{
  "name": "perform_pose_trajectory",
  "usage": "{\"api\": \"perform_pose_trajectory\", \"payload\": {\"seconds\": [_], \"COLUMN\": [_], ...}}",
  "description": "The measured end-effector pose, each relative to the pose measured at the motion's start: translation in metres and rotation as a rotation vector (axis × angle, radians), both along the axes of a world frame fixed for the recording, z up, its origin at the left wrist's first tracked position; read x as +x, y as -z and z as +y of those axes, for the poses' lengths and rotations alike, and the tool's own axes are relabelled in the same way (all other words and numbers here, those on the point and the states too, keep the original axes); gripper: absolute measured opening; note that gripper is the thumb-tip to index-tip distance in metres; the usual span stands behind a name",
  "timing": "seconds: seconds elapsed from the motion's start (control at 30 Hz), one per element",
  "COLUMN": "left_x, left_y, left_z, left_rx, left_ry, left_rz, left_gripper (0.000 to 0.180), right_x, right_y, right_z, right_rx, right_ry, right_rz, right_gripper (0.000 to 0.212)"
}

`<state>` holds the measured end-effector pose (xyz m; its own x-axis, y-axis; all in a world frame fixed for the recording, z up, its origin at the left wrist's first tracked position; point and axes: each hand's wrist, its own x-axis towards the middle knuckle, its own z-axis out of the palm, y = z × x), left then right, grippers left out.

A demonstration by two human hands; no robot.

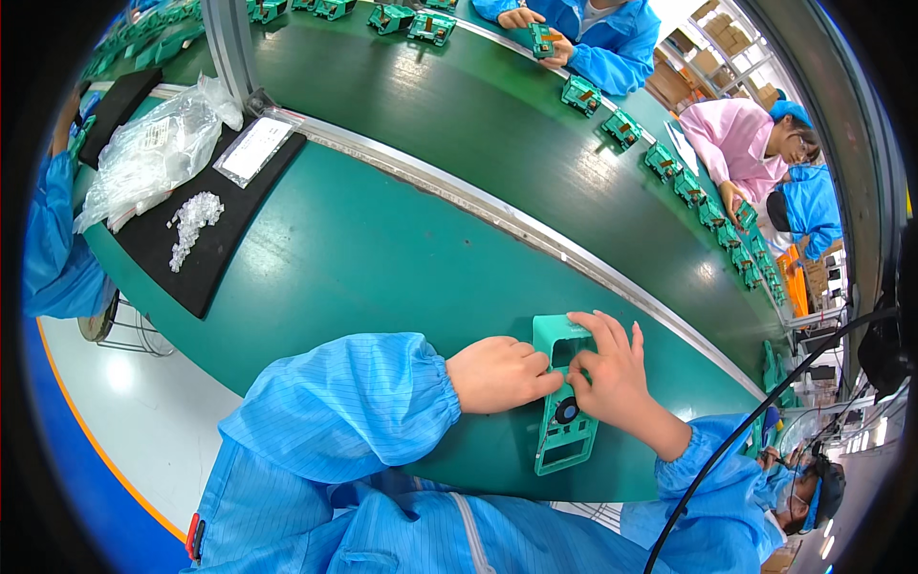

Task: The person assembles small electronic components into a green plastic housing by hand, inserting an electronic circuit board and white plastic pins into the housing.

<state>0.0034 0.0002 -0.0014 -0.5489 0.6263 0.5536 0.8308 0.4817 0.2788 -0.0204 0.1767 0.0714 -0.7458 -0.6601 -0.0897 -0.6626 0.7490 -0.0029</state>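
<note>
The green casing (553,426) lay on the green table (382,258), in front of the person, its long side running away from the body; both hands were at its middle; the left hand (502,374) came in from the left, its fingers bent, their tips at the casing's left edge; the right hand (612,376) reached over the right edge, thumb and forefinger curled inward close to the left fingertips, another finger stretched toward the far end; whether either hand's fingers were clamped on the casing or on some small part between them, I could not tell; just below the hands, a black disc (566,410) sat in the casing; to the left, a black mat (234,225) bore a pile of clear bits (196,222), a plastic bag (158,143) and a white card (256,148); beyond a metal rail (430,187), green units (622,127) stood along a dark belt (411,105); across it, 1 co-worker in blue (622,57) held another unit (542,40) in 2 hands.
</note>
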Motion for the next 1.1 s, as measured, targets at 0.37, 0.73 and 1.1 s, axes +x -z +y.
{"api": "perform_pose_trajectory", "payload": {"seconds": [0.37, 0.73, 1.1], "left_x": [0.004, -0.007, 0.007], "left_y": [0.002, -0.007, -0.007], "left_z": [0.002, -0.003, -0.015], "left_rx": [0.008, -0.063, -0.272], "left_ry": [-0.005, 0.038, 0.073], "left_rz": [0.005, 0.028, -0.15], "left_gripper": [0.018, 0.02, 0.037], "right_x": [0.004, -0.014, -0.005], "right_y": [0.004, 0.005, 0.005], "right_z": [0.001, 0.003, 0.024], "right_rx": [-0.004, -0.14, 0.005], "right_ry": [-0.031, -0.141, -0.411], "right_rz": [0.01, 0.086, 0.19], "right_gripper": [0.006, 0.017, 0.028]}}
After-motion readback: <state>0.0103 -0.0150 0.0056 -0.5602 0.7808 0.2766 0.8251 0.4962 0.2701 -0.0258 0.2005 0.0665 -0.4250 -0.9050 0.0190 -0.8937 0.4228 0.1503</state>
